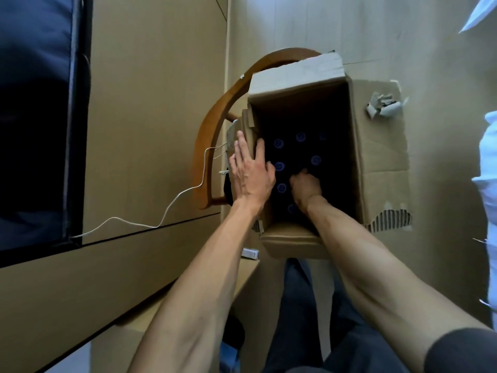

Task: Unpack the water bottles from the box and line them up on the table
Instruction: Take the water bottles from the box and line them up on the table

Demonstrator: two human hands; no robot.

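Bottles upright deep inside box. Left hand flat, bracing rim at nine o'clock; right hand curled down inside, grip hidden. Probably heavy, slippery: take by neck.

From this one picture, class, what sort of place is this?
Probably a room at home: a wooden chair, a dark sofa by the wall, and an opened cardboard box of bottles.

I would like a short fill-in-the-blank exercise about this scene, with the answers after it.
1. The bottle caps inside the box are ____ in colour.
2. The ____ hand reaches down into the box.
3. The left hand rests flat on the box's ____ wall.
4. A white ____ trails beside the chair.

Answers: blue; right; left; cable
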